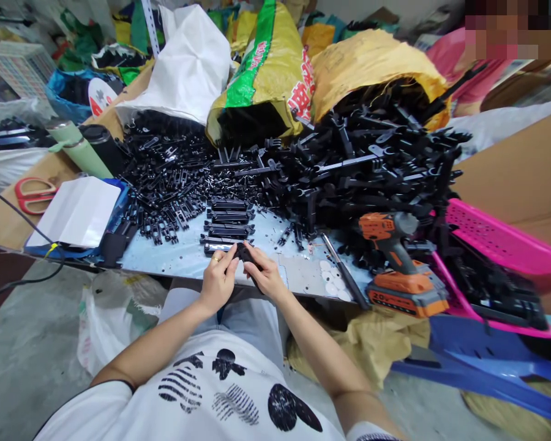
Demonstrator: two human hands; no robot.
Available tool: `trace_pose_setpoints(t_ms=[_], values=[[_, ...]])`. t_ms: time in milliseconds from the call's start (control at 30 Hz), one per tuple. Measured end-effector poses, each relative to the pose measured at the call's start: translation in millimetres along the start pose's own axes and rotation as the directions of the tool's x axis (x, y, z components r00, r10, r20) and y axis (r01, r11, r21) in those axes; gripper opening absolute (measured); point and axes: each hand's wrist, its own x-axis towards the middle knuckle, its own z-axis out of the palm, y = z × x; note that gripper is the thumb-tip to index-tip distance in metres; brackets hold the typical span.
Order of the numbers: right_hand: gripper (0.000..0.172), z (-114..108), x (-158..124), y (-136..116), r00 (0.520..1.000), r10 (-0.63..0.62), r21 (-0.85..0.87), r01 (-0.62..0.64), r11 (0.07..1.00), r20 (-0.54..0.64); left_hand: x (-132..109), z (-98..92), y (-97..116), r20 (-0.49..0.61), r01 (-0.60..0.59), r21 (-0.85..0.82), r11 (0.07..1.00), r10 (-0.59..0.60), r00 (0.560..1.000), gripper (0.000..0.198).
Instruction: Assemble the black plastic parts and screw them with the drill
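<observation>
Both my hands meet at the table's front edge around a small black part (244, 252). My left hand (219, 278), with a ring on one finger, pinches its left side. On the other side my right hand (264, 271) grips the same part, fingers closed; the exact shape is mostly covered. Just beyond the fingertips lies a row of several long black fork-ended pieces (230, 229), placed side by side. Behind them spreads a heap of small black pieces (172, 177). To the right rises a pile of larger black fork-ended parts (358, 159).
An orange cordless driver (390, 245) stands at right, beside a black-handled tool (346, 269) and a pink basket (500, 245) of black parts. White (188, 55) and yellow (270, 73) sacks line the back. Red scissors (34, 196), paper (76, 211) and a green bottle (80, 150) are left.
</observation>
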Motion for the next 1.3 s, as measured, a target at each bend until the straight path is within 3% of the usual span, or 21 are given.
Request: trace_pose_setpoints(t_ms=[100,333,433,500,600,667,700,733,800,867,933,1000,1100,1200,1300], values=[[0.051,14.5,-1.5,-2.1,0.997,-0.035,-0.038,0.033,0.999,-0.065,0.3,4.6,4.1,-0.1,-0.014,-0.037,0.999,0.01,0.995,0.037],[0.051,43.9,-2.9,-3.3,0.977,-0.105,-0.121,0.083,0.989,-0.186,9.0,-2.2,-1.5,-0.142,-0.013,-0.165,0.986,-0.011,0.99,0.038],[0.052,45.5,5.5,0.9,0.989,-0.116,-0.188,0.096,0.977,-0.095,7.6,-5.4,-16.2,-0.095,0.061,-0.201,0.978,-0.082,0.992,0.038],[0.049,38.3,23.5,4.9,0.992,-0.11,-0.305,0.123,0.944,0.059,0.7,-5.7,-29.5,-0.058,0.23,-0.264,0.937,-0.253,0.966,0.041],[0.045,13.8,78.1,10.7,0.98,-0.09,-0.588,0.178,0.789,0.177,-18.0,-2.7,-48.8,-0.013,0.499,-0.393,0.773,-0.547,0.837,0.051],[0.044,-9.0,129.1,14.8,0.988,-0.108,-0.783,0.155,0.603,0.112,-31.5,-1.4,-57.4,0.017,0.581,-0.43,0.691,-0.637,0.771,0.058],[0.042,-21.0,156.1,17.2,0.992,-0.108,-0.858,0.115,0.5,0.07,-36.9,-1.9,-59.7,0.028,0.594,-0.42,0.686,-0.644,0.764,0.059],[0.042,-32.6,182.4,19.8,0.994,-0.106,-0.915,0.061,0.398,0.02,-40.7,-3.5,-60.6,0.031,0.589,-0.377,0.715,-0.625,0.78,0.059],[0.041,-52.2,228.3,24.9,0.996,-0.085,-0.976,-0.016,0.218,-0.035,-42.8,-9.5,-58.1,-0.017,0.503,-0.166,0.848,-0.513,0.858,0.057],[0.038,-64.5,260.4,28.6,0.999,-0.012,-0.994,-0.048,0.101,-0.05,-36.7,-17.0,-51.8,-0.045,0.304,0.16,0.939,-0.3,0.953,0.05],[0.035,-68.5,275.1,28.6,0.995,0.082,-0.997,-0.059,0.057,-0.054,-24.0,-22.1,-44.4,0.093,0.03,0.387,0.922,-0.071,0.993,0.041],[0.035,-66.7,271.0,23.3,0.992,0.113,-0.996,-0.067,0.063,-0.06,-8.0,-22.5,-38.8,0.347,-0.233,0.423,0.876,0.08,0.934,0.036],[0.043,-62.2,231.1,5.7,0.999,0.049,-0.994,-0.012,0.104,-0.007,13.3,-15.5,-37.4,0.632,-0.459,0.379,0.804,0.137,0.762,0.031],[0.047,-64.2,161.7,-13.8,0.993,0.022,-0.978,0.109,0.177,0.115,26.2,-6.7,-43.3,0.753,-0.546,0.361,0.756,0.109,0.649,0.026],[0.045,-72.1,83.8,-18.8,0.978,0.051,-0.945,0.18,0.273,0.201,32.5,-1.0,-50.1,0.773,-0.557,0.382,0.738,0.076,0.63,0.022]])
